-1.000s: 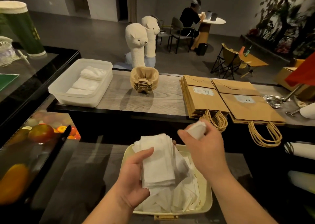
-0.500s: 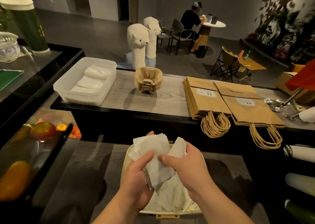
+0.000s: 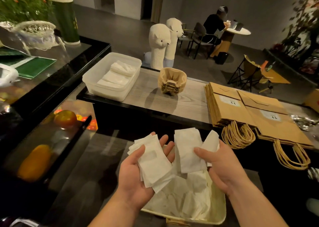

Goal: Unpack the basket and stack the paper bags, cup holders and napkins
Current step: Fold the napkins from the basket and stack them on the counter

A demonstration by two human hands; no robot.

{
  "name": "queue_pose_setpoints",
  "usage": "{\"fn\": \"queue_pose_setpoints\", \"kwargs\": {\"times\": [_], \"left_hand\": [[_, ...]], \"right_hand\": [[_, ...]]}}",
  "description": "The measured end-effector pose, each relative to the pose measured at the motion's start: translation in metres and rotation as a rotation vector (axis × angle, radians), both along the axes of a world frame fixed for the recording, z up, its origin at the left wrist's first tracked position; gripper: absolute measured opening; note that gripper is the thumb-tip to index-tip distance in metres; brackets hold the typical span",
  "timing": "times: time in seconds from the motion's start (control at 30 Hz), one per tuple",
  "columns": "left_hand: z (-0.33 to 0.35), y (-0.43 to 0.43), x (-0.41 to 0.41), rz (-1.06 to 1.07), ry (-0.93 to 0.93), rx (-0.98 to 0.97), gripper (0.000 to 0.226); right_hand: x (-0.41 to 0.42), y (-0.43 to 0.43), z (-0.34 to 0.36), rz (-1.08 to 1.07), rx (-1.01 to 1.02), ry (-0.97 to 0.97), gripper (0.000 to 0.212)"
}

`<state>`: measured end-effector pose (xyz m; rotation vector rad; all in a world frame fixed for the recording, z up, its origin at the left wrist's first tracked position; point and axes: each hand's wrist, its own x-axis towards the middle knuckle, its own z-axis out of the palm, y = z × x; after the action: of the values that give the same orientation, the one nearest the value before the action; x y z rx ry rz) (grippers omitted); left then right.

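Far past the left hand (image 3: 136,176), a white tub (image 3: 103,93) holds folded napkins (image 3: 119,73). The left hand grips a napkin pile (image 3: 153,164). Under both hands, the basket (image 3: 222,209) holds loose napkins (image 3: 186,201). The right hand (image 3: 222,168) pinches more napkins (image 3: 188,152). Past it lie paper bags (image 3: 241,109).
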<state>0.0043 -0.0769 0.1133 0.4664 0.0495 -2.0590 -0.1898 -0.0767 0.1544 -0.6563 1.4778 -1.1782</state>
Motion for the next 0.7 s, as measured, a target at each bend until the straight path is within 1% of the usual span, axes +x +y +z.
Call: {"fn": "queue_pose_setpoints", "kwargs": {"times": [0.1,0.17,0.23,0.37,0.43,0.47,0.5,0.57,0.63,0.7], "left_hand": [[0.001,-0.002,0.001,-0.018,0.012,-0.039,0.054],[-0.003,-0.004,0.001,-0.008,-0.026,-0.041,0.053],[-0.006,-0.007,0.002,0.017,-0.086,-0.043,0.051],[-0.019,-0.013,0.007,-0.023,-0.242,-0.044,0.044],[-0.023,-0.02,0.011,-0.055,-0.318,-0.071,0.052],[-0.023,-0.023,0.012,-0.054,-0.389,-0.115,0.054],[-0.022,-0.028,0.013,-0.039,-0.47,-0.177,0.051],[-0.015,-0.04,0.014,-0.007,-0.686,-0.299,0.04],[-0.003,-0.052,0.014,-0.007,-0.844,-0.414,0.038],[0.005,-0.058,0.011,-0.079,-0.848,-0.501,0.04]], "right_hand": [[-0.003,-0.003,-0.001,0.079,0.034,-0.071,0.038],[-0.004,-0.004,-0.003,0.084,0.054,-0.139,0.045],[-0.005,-0.006,-0.004,0.061,0.083,-0.254,0.053],[-0.01,-0.008,0.004,0.026,0.138,-0.486,0.054],[-0.016,-0.008,0.01,0.041,0.129,-0.641,0.071],[-0.019,-0.008,0.014,0.049,0.123,-0.735,0.079],[-0.022,-0.006,0.017,0.059,0.118,-0.821,0.083],[-0.024,-0.003,0.025,0.102,0.108,-0.939,0.087],[-0.023,-0.001,0.033,0.162,0.087,-0.96,0.089],[-0.019,0.0,0.041,0.22,0.042,-0.92,0.095]]}}
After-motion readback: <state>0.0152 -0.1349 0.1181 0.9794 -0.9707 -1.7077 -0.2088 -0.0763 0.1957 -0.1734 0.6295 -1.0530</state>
